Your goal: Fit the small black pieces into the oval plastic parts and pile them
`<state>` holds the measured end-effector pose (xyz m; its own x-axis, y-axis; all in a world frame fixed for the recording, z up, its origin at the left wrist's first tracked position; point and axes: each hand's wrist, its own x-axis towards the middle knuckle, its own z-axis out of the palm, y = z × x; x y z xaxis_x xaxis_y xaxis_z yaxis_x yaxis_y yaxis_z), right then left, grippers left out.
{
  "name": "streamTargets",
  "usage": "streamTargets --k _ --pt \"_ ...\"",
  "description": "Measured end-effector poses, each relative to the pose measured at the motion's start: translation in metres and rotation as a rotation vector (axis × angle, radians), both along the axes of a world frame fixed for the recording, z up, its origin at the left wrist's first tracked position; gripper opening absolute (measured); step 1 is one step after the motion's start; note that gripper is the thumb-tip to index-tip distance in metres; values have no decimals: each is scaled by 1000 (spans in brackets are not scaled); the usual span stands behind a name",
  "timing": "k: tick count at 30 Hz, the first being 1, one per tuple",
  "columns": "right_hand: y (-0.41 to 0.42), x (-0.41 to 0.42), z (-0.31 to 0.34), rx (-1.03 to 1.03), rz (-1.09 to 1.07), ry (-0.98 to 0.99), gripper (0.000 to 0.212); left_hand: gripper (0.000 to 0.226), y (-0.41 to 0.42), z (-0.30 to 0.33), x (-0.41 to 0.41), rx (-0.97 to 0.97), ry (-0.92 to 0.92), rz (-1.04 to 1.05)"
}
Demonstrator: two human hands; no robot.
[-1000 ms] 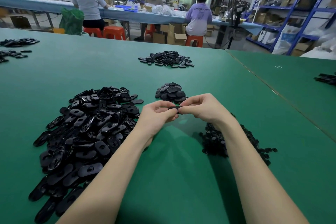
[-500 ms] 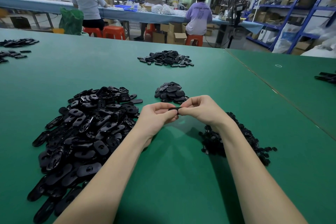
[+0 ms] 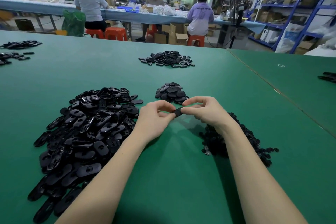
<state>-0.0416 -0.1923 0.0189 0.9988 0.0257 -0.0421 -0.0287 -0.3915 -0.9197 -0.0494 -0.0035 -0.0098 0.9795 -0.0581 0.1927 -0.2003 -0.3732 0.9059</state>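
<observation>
Green table (image 3: 181, 178) with a big heap of oval parts (image 3: 85, 132), small finished pile (image 3: 171, 92), heap of small pieces (image 3: 236, 143)

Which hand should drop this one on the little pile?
Probably the right hand: it pinches the oval part with the left hand, and its fingers sit nearest the small pile.

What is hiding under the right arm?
A heap of small black pieces lies on the green table under the right arm. The arm covers the heap's middle.
</observation>
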Motion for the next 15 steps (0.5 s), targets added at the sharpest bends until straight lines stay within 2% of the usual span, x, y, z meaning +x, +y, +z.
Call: streamTargets --k 4,8,12,15 --pt "-4 0 1 -38 -53 2 13 17 -8 0 16 107 -126 60" --pt "-11 -1 -1 -50 -107 29 10 20 -18 0 49 211 -139 119" --pt "-12 -4 -2 -64 -62 55 7 10 -24 -3 69 375 -125 150" --pt "-11 -3 0 -62 -52 36 7 15 -25 -4 66 447 -197 193"
